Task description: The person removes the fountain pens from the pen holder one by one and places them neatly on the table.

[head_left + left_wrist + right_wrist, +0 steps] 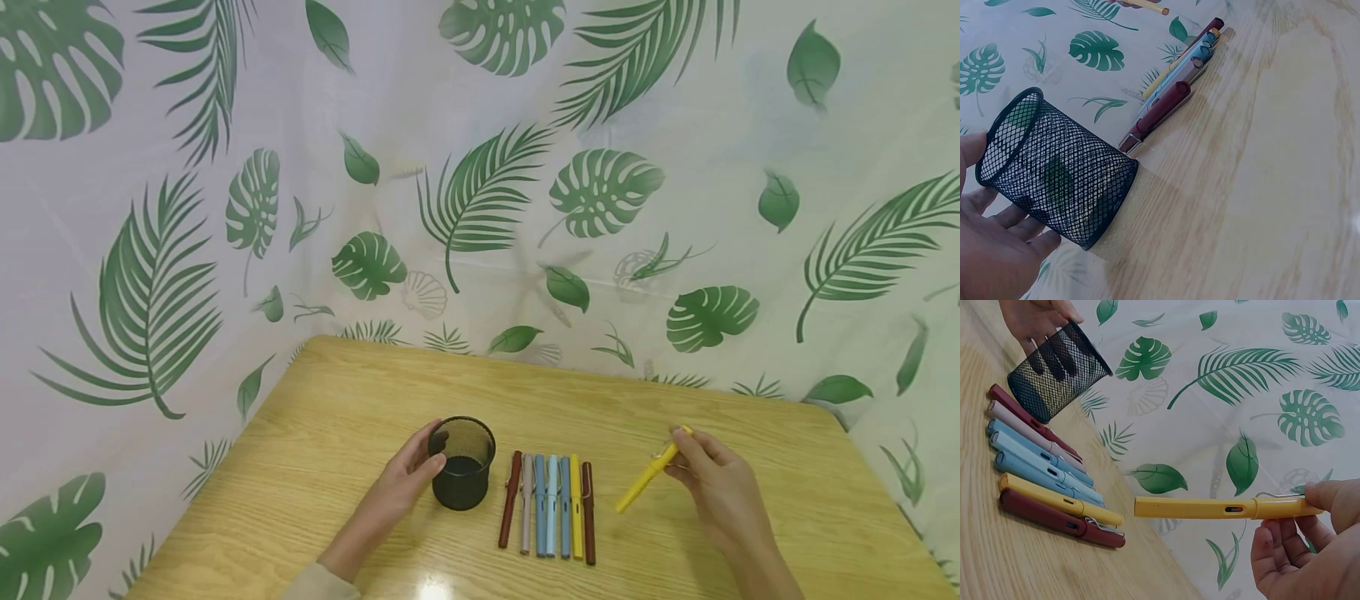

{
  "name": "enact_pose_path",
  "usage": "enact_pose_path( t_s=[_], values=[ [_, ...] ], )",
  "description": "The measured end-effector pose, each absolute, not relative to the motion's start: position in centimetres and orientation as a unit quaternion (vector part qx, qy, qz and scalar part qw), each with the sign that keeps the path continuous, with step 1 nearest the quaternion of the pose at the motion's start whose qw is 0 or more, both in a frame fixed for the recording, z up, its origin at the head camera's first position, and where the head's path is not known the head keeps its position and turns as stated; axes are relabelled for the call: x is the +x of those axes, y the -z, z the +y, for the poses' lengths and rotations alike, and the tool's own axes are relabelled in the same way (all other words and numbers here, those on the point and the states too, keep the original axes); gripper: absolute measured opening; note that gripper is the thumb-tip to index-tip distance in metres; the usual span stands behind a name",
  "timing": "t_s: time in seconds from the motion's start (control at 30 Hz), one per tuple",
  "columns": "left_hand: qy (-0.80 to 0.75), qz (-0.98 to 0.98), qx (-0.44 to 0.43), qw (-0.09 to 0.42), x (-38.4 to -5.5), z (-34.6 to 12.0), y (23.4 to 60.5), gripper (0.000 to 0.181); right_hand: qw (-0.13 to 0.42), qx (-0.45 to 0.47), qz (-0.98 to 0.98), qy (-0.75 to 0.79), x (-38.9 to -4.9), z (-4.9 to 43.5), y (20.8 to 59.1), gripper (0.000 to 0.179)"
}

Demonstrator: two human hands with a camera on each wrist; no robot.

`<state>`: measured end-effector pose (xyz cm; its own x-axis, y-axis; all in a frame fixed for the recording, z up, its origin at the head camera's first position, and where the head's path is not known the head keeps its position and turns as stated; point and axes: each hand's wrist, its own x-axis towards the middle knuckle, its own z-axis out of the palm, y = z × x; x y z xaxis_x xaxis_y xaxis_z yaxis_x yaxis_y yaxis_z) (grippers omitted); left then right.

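My left hand (408, 471) grips a black mesh pen cup (461, 487) by its side, thumb at the rim and fingers around the back. The cup stands upright on the wooden table, and no pen shows inside it. In my right hand (716, 483) a yellow pen (1204, 507) is pinched at its clip end, held above the table with the other end pointing down and left. Between the hands lies a row of several capped pens: dark red (510, 500), greyish pink (527, 504), blue and light blue (552, 506), yellow (576, 508) and another dark red (588, 512).
The wooden table (337, 392) carries the cup and the pen row, which lies just right of the cup. A white leaf-patterned cloth (480, 208) hangs behind the table and along its left side.
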<state>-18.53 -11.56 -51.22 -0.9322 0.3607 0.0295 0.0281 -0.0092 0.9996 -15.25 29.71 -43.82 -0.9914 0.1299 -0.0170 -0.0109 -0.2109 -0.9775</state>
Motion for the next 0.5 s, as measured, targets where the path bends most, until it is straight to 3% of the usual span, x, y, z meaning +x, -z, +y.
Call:
enact_pose_path(
  t_s=[0.5],
  values=[
    [-0.699, 0.692, 0.139, 0.12, -18.5, -11.5, 51.1, 0.065, 0.013, -0.058, -0.664, -0.746, -15.2, 30.6, 45.3, 0.018]
  ],
)
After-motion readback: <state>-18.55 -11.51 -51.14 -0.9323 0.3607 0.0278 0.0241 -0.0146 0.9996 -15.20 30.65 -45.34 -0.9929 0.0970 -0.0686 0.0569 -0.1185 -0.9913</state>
